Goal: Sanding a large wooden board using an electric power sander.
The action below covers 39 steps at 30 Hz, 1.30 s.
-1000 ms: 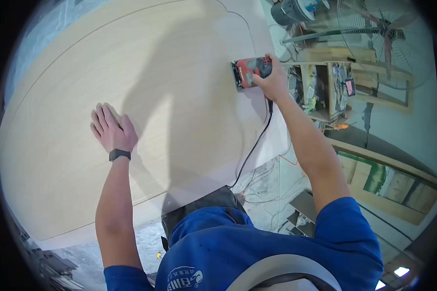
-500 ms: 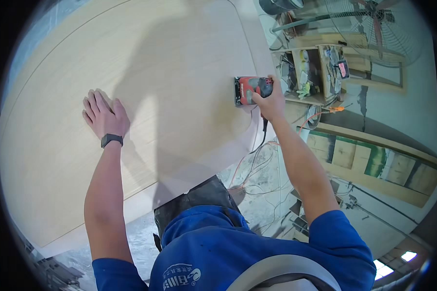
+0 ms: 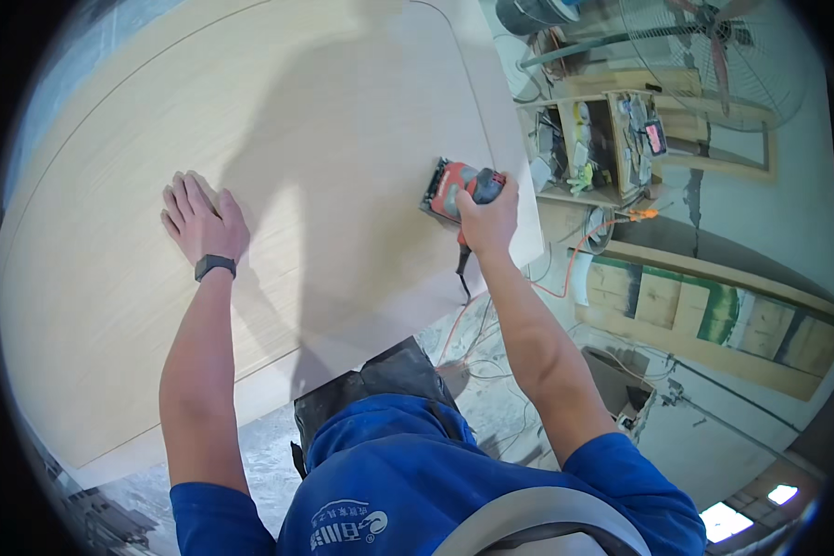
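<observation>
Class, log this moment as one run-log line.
left hand: flat on panel | right hand: gripping red sander on panel | cord: trailing off edge

A workshop lay around the work. Beyond the right edge of the picture a large pedestal fan with a wire guard stood in the upper right corner. Below it a small open wooden shelf unit was crowded with tools and odds and ends too small to tell apart. Long wooden boards, some marked green, lay stacked across the pale concrete floor. An orange cable trailed over the floor. Nearer the lower edge the floor was littered with dust, shavings and thin wires. A bright patch of light showed at the lower right.
</observation>
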{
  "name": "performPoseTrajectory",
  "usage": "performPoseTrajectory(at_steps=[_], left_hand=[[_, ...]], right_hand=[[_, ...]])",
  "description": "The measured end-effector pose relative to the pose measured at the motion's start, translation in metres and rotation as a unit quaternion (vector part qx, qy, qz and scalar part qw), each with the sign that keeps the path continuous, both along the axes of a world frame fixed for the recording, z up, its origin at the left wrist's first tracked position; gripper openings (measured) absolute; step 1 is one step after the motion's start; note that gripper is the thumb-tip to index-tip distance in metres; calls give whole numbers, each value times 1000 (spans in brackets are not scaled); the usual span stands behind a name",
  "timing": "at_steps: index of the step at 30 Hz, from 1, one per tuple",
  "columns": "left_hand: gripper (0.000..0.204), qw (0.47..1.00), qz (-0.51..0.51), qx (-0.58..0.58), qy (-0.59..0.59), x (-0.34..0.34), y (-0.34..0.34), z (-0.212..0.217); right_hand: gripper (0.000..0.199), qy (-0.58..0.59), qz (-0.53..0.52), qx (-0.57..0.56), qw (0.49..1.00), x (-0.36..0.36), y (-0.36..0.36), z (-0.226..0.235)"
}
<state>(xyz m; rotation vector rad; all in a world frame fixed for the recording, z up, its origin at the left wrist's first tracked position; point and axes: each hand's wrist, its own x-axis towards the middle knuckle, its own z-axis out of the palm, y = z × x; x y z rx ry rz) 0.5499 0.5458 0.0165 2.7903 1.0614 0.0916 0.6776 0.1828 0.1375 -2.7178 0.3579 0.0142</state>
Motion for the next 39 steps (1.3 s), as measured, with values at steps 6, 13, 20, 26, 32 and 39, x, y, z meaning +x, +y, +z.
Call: performPoseTrajectory(at_steps=[6,13,20,26,32,39], left_hand=[[70,999,-6,-23,-23,-10,-2,8],[71,1000,11,-26,3,-21,2,25],[75,999,-3,-38,-23,-22,-4,25],[76,999,-1,-43,-27,-27,-8,23],[75,998,-5,-45,-40,-30,-9,29],[73,998,0,-42,-38,-35,-9,27]], right_hand=[[84,14,44,-7,999,32,-28,1],[82,50,249,-18,967,109,-4,29],[77,34,328,-19,944,211,57,19],[76,34,398,-7,917,267,98,24],[78,59,451,-8,890,285,107,32],[80,50,538,-3,841,293,109,35]])
